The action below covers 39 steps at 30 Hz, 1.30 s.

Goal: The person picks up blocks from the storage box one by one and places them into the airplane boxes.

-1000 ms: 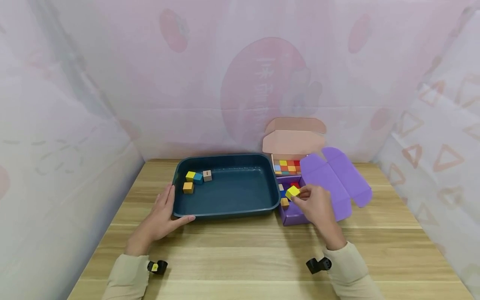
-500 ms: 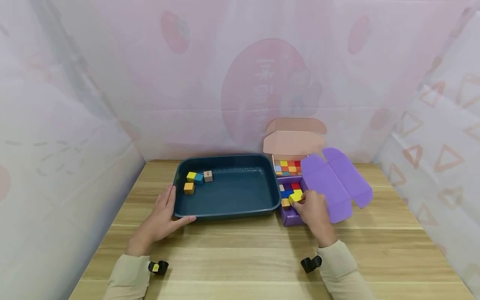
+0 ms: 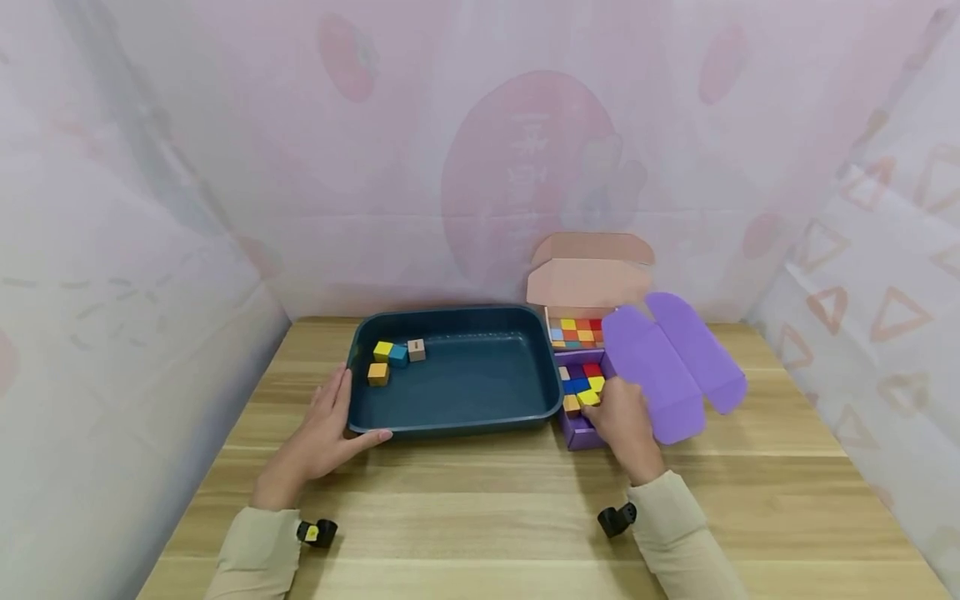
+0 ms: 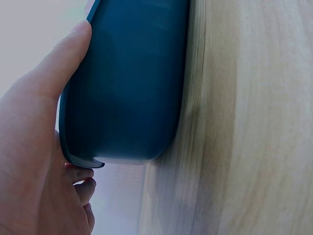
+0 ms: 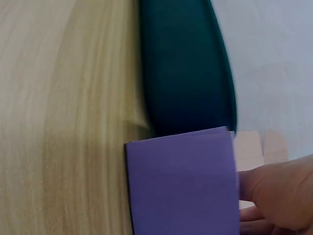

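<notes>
My left hand [image 3: 318, 437] lies at the near left corner of a dark teal tray [image 3: 457, 429], fingers along its left side and thumb on the front rim. In the left wrist view the thumb touches the tray's edge. My right hand [image 3: 622, 417] reaches into an open purple box [image 3: 585, 440], pinching a yellow cube [image 3: 588, 398] low among the other cubes. Its fingertips are partly hidden, and in the right wrist view the purple box wall [image 5: 183, 186] covers them. Beside that cube sit a wooden cube [image 3: 572, 405], blue cubes [image 3: 576, 386] and a red cube [image 3: 592, 370].
In the tray's left part lie a yellow cube [image 3: 383, 350], a blue cube [image 3: 398, 357], a plain wooden cube [image 3: 416, 350] and an orange cube [image 3: 378, 374]. A pink box [image 3: 588, 283] filled with coloured cubes stands behind. The purple lid [image 3: 660, 367] spreads right.
My right hand has lowered the yellow cube into the purple box, among the cubes there. The left hand stays at the tray corner.
</notes>
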Available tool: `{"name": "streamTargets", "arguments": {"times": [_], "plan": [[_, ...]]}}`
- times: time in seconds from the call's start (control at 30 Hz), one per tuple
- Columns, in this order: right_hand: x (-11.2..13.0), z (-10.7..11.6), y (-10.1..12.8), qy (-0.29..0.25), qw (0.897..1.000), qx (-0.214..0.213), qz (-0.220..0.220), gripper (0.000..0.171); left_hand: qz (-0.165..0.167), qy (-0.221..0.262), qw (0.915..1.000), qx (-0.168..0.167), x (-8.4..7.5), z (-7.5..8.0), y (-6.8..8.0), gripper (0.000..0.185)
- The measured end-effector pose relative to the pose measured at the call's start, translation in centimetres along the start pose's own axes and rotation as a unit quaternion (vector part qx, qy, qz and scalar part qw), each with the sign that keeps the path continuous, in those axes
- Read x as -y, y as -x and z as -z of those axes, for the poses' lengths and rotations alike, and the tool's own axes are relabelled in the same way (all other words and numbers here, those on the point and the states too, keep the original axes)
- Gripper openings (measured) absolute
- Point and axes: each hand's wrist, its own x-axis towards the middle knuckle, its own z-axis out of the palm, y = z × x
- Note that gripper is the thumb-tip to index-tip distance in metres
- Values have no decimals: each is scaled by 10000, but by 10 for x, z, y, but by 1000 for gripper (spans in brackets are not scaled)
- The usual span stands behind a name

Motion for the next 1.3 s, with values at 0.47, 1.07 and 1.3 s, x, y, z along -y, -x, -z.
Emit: {"name": "streamTargets", "arguments": {"times": [0.47,1.07,1.3], "plan": [[-4,-1,-14,436,9957,783,219,18,7,30,10000,12,1,2,1,131],[48,27,-19,377,9928,530,1002,25,-53,34,10000,-12,1,1,-1,130],[99,28,-39,-189,9670,1247,2212,38,-32,50,10000,-19,2,0,0,130]]}}
